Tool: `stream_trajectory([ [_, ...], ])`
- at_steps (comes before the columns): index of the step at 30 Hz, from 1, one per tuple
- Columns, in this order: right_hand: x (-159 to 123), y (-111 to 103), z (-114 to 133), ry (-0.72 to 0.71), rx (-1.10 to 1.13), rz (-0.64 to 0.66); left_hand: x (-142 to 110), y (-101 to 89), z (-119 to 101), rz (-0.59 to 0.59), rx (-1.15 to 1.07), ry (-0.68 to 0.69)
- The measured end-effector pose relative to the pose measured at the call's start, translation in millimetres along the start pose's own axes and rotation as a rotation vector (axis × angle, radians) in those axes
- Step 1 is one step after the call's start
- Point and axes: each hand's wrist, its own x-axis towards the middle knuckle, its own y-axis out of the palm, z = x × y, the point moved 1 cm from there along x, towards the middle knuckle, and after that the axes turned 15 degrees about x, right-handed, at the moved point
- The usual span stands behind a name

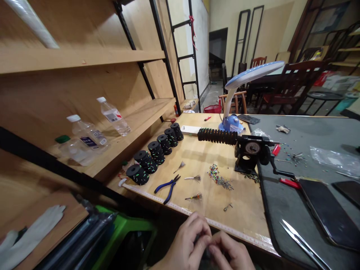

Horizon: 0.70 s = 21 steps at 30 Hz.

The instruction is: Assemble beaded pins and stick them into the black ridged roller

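Observation:
My left hand (191, 238) and my right hand (229, 252) meet just off the table's near edge, fingertips pinched together. Whatever they pinch is hidden or too small to name. On the wooden table (194, 153) beyond them lie blue-handled pliers (168, 187) with the jaws spread. Right of the pliers are several small tufted pieces, the closest an orange-and-yellow one (194, 196). A small metal piece (227, 206) lies nearer my right hand. Farther off is a pile of coloured beads (214, 173) and pins (225, 183).
Several black spools (137, 174) line the left side. A hand-cranked winder (251, 150) carries a black coil (218, 136); a blue-and-white lamp (231, 122) stands behind. On the grey mat (270, 210) are tweezers (302, 242) and a phone (327, 210). Bottles (114, 116) stand on the left shelf.

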Motion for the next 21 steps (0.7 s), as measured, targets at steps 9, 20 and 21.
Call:
stream_trajectory([
  [9,1.3,-31.3,22.2,0.051,0.233,-0.25,9.6,-0.7,0.1,-0.14,-0.225,-0.199],
  [20,15.6,12.2,14.0,0.258,0.588,-0.041,5.3,0.2,-3.1,-0.157,-0.114,-0.152],
  [21,14.8,11.4,10.6,0.22,0.5,-0.056,5.1,1.5,-2.6,-0.149,-0.122,-0.147],
])
